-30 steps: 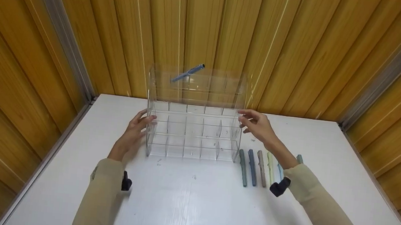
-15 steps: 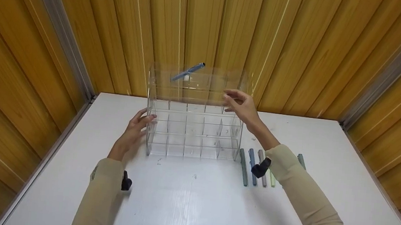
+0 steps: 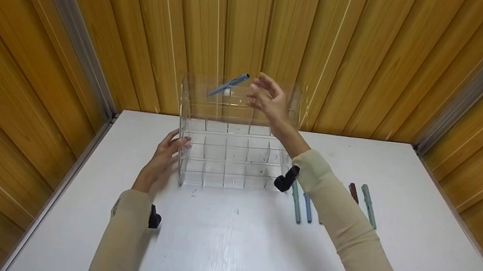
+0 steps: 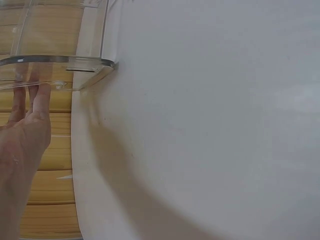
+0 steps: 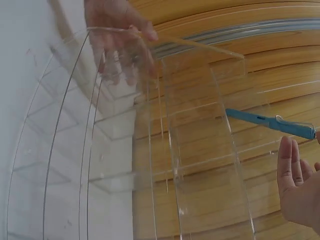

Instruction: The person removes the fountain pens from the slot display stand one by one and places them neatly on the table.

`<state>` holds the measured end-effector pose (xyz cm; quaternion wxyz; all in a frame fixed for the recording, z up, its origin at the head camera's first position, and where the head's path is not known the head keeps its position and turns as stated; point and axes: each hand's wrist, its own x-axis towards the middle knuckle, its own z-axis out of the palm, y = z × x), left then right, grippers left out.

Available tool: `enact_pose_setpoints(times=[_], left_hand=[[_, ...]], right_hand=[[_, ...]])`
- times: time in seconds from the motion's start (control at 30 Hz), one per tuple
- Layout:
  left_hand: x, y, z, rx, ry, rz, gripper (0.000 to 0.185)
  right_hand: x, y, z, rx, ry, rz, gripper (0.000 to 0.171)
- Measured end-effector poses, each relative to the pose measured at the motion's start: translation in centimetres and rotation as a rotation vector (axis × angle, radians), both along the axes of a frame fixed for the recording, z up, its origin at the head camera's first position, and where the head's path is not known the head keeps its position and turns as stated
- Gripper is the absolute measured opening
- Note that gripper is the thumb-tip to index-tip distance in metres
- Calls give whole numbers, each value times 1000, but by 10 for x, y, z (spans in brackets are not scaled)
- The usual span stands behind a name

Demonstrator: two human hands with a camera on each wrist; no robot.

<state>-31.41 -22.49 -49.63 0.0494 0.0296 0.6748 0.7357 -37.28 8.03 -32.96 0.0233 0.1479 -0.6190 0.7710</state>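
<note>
1. Blue pen [image 3: 228,85] stands in the clear organizer's [image 3: 231,152] far top row; other slots vacant.
2. Right hand [image 3: 267,98], fingers apart, empty, near the blue pen; left hand [image 3: 163,161] flat against organizer's left wall.
3. Loose pens [image 3: 301,203] remain right, on the table [image 3: 230,249].

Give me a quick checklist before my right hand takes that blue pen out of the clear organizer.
1. Left hand braces the clear organizer side: ok.
2. Right hand open, holding nothing: ok.
3. Right hand close to the blue pen: ok, not touching yet.
4. Blue pen sticks out of a top slot, tilted: ok.
5. Organizer flat on the white table: ok.
6. Spare pens clear of the sleeve: cannot tell.
</note>
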Motion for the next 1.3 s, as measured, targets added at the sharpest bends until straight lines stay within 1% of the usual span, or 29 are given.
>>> enact_pose_setpoints(times=[0.03,0.1,0.23,0.4,0.57,0.67,0.73,0.87,1.07,1.13,1.3], left_hand=[[0,0,0,-2,-2,0,64],[0,0,-1,-5,-7,3,66],[0,3,-1,-12,-16,10,66],[0,8,-3,-14,-19,11,63],[2,12,-2,-8,-14,1,61],[2,11,-2,-10,-15,2,62],[1,10,-1,-15,-13,9,62],[1,10,-1,-24,-12,29,61],[3,10,-4,-33,-20,18,64],[2,10,-4,-33,-19,15,64],[2,9,-2,-45,11,2,64]], right_hand=[[-1,-4,0,-15,-6,6,55],[-4,-12,1,-6,-4,15,57],[-8,-26,0,90,9,-6,55],[-6,-34,0,176,17,-74,46],[-3,-37,-1,207,26,-151,37],[-4,-39,-1,189,24,-168,35],[-5,-39,-1,173,24,-161,35],[-8,-37,-2,131,31,-123,36],[-3,-33,-1,53,32,-78,33],[-1,-31,1,40,48,-83,32],[8,-25,10,11,111,-108,34]])
